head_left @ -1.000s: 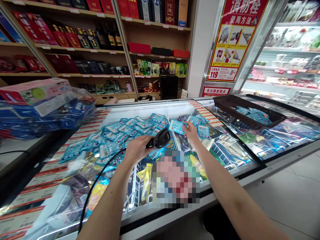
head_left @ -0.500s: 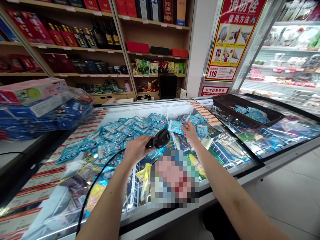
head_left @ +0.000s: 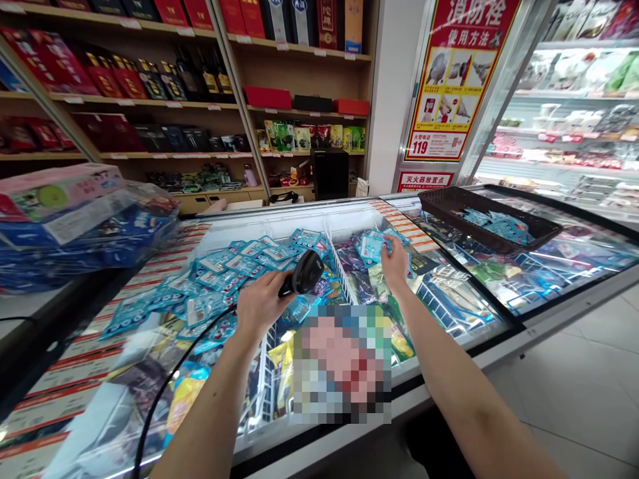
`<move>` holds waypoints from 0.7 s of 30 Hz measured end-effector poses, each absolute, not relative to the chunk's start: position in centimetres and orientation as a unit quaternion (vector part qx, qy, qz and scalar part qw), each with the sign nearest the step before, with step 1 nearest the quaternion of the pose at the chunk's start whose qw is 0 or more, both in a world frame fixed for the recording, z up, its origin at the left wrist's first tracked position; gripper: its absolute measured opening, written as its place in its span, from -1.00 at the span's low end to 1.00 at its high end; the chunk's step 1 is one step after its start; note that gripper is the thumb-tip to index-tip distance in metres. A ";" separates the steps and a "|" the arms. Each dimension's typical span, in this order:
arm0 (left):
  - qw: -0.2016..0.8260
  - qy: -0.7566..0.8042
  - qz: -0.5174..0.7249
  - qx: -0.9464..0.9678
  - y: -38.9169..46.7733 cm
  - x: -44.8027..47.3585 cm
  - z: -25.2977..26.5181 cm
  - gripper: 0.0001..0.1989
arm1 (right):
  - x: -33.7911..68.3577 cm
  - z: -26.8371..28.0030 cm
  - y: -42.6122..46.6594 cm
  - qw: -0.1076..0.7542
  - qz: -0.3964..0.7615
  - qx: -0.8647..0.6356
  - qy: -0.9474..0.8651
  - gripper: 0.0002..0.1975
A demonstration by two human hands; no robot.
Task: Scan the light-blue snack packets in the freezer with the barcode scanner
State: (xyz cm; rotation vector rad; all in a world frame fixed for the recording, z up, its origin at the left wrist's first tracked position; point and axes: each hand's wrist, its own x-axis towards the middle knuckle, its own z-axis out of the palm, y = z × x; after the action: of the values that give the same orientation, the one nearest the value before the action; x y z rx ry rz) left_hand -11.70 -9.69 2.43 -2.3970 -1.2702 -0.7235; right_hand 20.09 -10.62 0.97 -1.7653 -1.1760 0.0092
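My left hand (head_left: 262,305) is closed round the handle of a black barcode scanner (head_left: 308,271), whose head points away to the right. A black cable runs from it down along my left forearm. Further right, my right hand (head_left: 395,261) pinches a flat blue packet (head_left: 372,247) by its right edge. Other blue packets lie right beneath and behind that hand, partly hidden by it. To the left, a heap of similar blue packets (head_left: 234,269) is spread over the glass top of a chest freezer (head_left: 289,216). Some show white labels with barcodes.
A dark brown basket (head_left: 539,233) with several blue packets stands on the freezer's right part. Plastic-wrapped boxes (head_left: 90,219) are stacked at the left. Behind are shelves (head_left: 299,66) of boxes and bottles, and a red poster (head_left: 454,80). A pixelated patch covers the freezer's front middle.
My right hand has moved right and slightly up with the blue packet, away from the scanner, to the packets at the right. The scanner stays in my left hand; the view has shifted a little.
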 end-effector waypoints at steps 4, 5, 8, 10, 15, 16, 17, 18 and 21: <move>0.174 -0.458 -0.266 -0.830 -9.8 -11.7 2.5 -0.64 | 22.0 0.7 -10.7 0.464 -0.018 -0.774 -0.431 -0.63; 0.175 -0.458 -0.266 -0.830 -9.8 -11.7 2.6 -0.64 | 22.2 0.6 -10.7 0.457 -0.018 -0.782 -0.424 -0.62; 0.183 -0.458 -0.266 -0.828 -9.7 -11.7 2.5 -0.65 | 22.0 0.2 -10.6 0.422 -0.025 -0.802 -0.422 -0.57; 0.191 -0.456 -0.265 -0.828 -9.6 -11.7 2.4 -0.65 | 21.5 0.0 -10.7 0.386 -0.047 -0.808 -0.444 -0.52; 0.208 -0.451 -0.251 -0.831 -9.4 -12.0 2.1 -0.64 | 21.0 -0.4 -10.5 0.301 -0.072 -0.809 -0.500 -0.59; 0.208 -0.453 -0.252 -0.830 -9.4 -12.0 2.0 -0.64 | 21.1 -0.5 -10.4 0.297 -0.075 -0.814 -0.494 -0.60; 0.208 -0.456 -0.254 -0.827 -9.4 -12.1 2.0 -0.63 | 21.2 -0.5 -10.3 0.294 -0.080 -0.819 -0.487 -0.60; 0.206 -0.462 -0.259 -0.823 -9.4 -12.2 2.0 -0.62 | 21.3 -0.5 -10.3 0.294 -0.086 -0.821 -0.481 -0.60; 0.201 -0.484 -0.283 -0.803 -9.3 -12.4 2.2 -0.57 | 21.2 -0.3 -10.3 0.308 -0.105 -0.814 -0.481 -0.60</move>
State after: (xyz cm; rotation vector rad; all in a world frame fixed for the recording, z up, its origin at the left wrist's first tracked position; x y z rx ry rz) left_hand -12.44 -9.28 2.15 -2.2435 -1.3513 -0.7916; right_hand 21.16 -10.31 -0.33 -2.1531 -1.2715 -0.2766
